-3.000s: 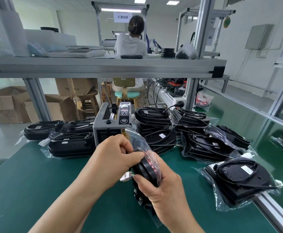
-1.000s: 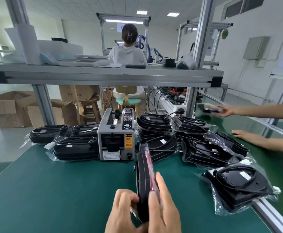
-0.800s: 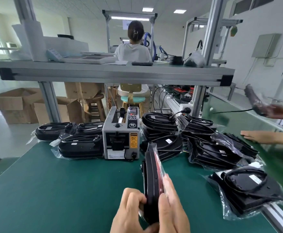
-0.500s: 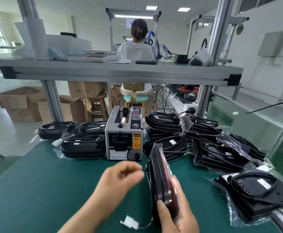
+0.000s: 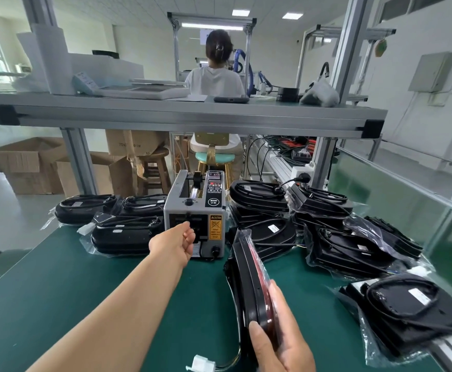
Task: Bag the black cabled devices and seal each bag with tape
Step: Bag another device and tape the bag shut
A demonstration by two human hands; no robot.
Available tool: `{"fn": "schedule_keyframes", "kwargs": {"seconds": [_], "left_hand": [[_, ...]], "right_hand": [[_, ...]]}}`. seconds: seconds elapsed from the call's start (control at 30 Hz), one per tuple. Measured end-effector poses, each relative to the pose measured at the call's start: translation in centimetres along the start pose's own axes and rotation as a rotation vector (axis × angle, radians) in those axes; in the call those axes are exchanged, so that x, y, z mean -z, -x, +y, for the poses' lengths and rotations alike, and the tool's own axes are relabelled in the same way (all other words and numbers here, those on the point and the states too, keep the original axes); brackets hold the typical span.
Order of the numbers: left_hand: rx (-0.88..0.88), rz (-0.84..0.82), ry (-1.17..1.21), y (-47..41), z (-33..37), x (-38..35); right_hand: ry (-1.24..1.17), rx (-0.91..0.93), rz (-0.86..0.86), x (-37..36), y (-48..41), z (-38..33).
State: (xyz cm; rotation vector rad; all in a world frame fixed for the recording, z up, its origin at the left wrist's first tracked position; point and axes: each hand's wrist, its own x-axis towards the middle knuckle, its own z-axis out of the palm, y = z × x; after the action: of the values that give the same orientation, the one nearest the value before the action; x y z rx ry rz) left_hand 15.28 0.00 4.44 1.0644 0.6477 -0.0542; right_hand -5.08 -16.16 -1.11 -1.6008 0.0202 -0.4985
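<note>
On the surface (image 5: 58,291) bagged devices (image 5: 348,248) are lying heaped — my right hand (image 5: 281,342) is gripping one more device (image 5: 246,275), seemingly untaped; my left hand (image 5: 177,244) is hovering at the tape dispenser (image 5: 214,210), grasp unclear

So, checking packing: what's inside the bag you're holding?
A black device with a red face, its white plug dangling below. The right hand covers the lower edge.

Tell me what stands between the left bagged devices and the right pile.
The grey tape dispenser stands between them, as the head view shows; the left hand is at its front.
</note>
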Motion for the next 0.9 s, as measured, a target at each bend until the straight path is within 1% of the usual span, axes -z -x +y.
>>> {"fn": "schedule_keyframes", "kwargs": {"seconds": [0.13,0.2,0.27,0.33,0.37,0.47,0.5,0.53,0.57,0.67,0.77,0.9], "left_hand": [[0.004,0.074,0.097,0.0,0.0,-1.0],[-0.046,0.105,0.152,0.7,-0.2,-1.1],[-0.128,0.074,0.156,2.0,-0.5,-0.6],[-0.203,-0.069,0.045,4.2,-1.2,0.6],[-0.239,-0.184,-0.034,5.7,-1.7,1.5],[-0.309,-0.602,-0.323,10.6,-3.3,3.5],[-0.318,-0.713,-0.427,12.3,-3.7,3.8],[-0.336,-0.78,-0.522,13.5,-3.9,3.9],[-0.365,-0.8,-0.607,14.4,-4.1,3.8],[-0.441,-0.769,-0.783,15.2,-4.3,3.1],[-0.477,-0.777,-0.837,15.2,-4.6,2.7],[-0.509,-0.719,-0.85,14.4,-4.7,2.2]], "right_hand": [[-0.009,-0.007,-0.017,0.2,0.0,0.0],[0.002,-0.007,-0.029,0.4,0.1,0.0],[0.016,-0.015,-0.037,0.8,0.0,0.0],[0.008,-0.025,-0.039,1.1,0.0,0.1],[0.0,-0.031,-0.044,1.2,0.0,0.1],[0.023,-0.047,-0.034,1.1,0.1,-0.1],[0.03,-0.053,-0.023,1.0,0.1,-0.2],[0.032,-0.064,-0.02,1.0,0.1,-0.4],[0.031,-0.073,-0.028,1.0,0.1,-0.7],[0.005,-0.049,-0.045,1.2,0.1,-0.8],[-0.012,-0.056,-0.073,1.6,0.1,-0.8],[0.032,-0.052,-0.113,1.8,0.0,-1.2]]}}
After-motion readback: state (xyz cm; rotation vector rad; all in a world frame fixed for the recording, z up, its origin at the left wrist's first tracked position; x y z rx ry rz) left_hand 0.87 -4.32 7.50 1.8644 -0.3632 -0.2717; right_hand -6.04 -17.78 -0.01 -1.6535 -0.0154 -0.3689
